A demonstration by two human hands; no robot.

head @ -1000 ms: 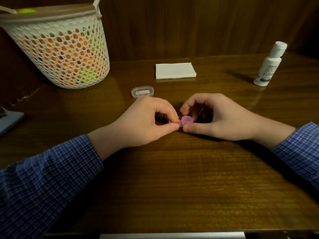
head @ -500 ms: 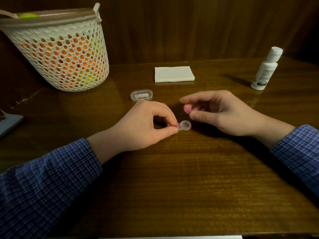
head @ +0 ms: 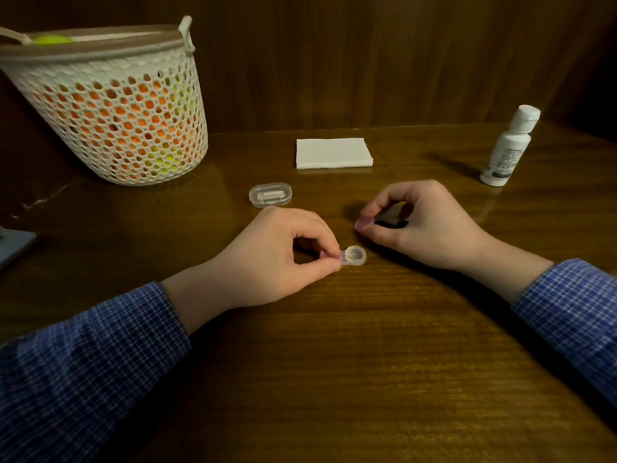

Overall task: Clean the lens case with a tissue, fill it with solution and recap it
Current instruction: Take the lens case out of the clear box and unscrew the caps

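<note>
Left hand: we pinch the small, light lens case by its end.
Right hand: pinches the pink cap.

Table carries everything. Basket at far left, against the back wall. Folded tissue far centre, right of the basket. Solution bottle upright at far right, well apart from the tissue. Small lidded box lies in front of the tissue, slightly left. Lens case on the table nearer the person, in front of the box, left hand pinching its left end. Right hand just right of and behind the case, pinching a cap.
</note>
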